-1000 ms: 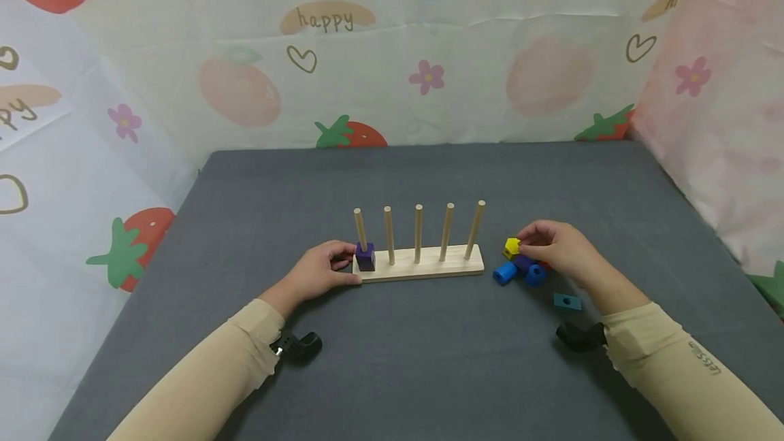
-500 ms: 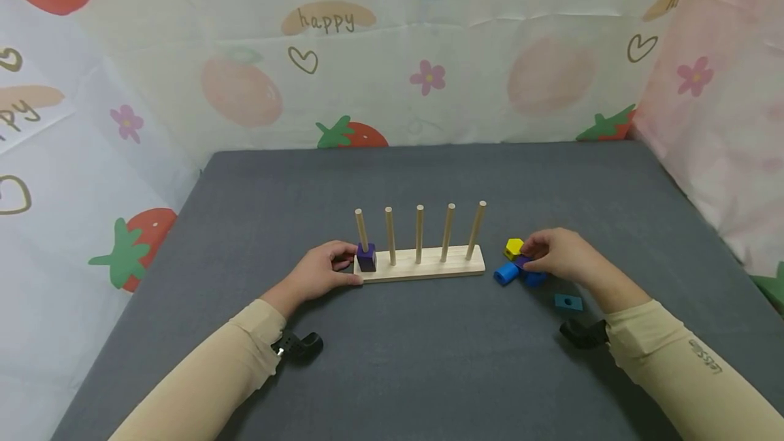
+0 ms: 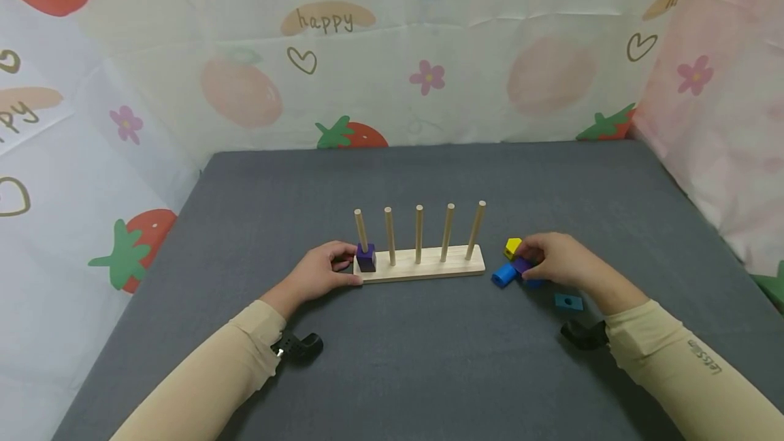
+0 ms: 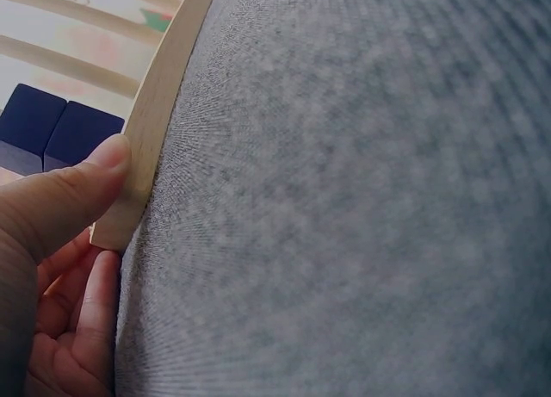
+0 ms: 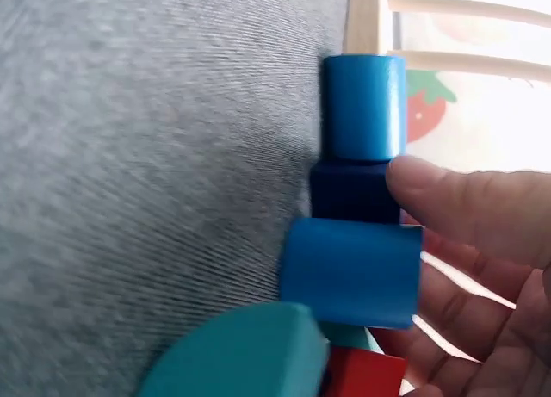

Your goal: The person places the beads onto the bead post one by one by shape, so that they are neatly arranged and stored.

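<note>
My left hand (image 3: 321, 271) grips the left end of a wooden peg board (image 3: 429, 267), thumb along its front edge. Two dark purple cubes (image 4: 60, 126) are stacked on the peg nearest that hand; the other pegs are bare. At the right, my right hand (image 3: 563, 260) pinches a purple cube (image 5: 353, 190) in a small cluster of blocks, its thumb on the near face and the fingers partly hidden behind. A blue cylinder (image 3: 505, 275) lies against one side of this cube, and another blue cylinder (image 5: 353, 272) sits on the other side.
A yellow hexagonal block (image 3: 512, 248) lies just behind the cluster. Nearer me is a teal block (image 3: 568, 302) with a hole. The right wrist view also shows a red block (image 5: 366, 373). A grey cloth (image 3: 422, 352) covers the table, with printed curtains around it.
My right hand has moved slightly toward me, from beside the yellow block to the purple cube. The nearby blue cylinder has shifted slightly. My left hand stays on the peg board.
</note>
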{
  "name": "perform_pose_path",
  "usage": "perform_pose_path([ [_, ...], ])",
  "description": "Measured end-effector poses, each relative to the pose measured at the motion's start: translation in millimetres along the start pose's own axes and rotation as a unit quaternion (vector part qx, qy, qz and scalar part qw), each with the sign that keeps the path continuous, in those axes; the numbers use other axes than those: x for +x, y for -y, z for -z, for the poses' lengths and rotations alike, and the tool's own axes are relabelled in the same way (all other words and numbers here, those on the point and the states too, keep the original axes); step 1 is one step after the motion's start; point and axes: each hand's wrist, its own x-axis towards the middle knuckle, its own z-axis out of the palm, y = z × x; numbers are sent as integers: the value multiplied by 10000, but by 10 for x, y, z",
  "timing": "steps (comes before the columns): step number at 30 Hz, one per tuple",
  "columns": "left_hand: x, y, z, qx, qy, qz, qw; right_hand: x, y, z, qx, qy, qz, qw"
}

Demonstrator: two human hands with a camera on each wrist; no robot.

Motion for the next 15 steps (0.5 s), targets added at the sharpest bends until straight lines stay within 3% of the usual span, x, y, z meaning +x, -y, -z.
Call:
perform_pose_path([
  [6,-1,10,-1,73,1,-45,10000,10,-7,-56,-383,-70,214,9990],
  [15,4,4,-2,39,5,-47,10000,1,-8,-35,-304,-78,146,9994],
])
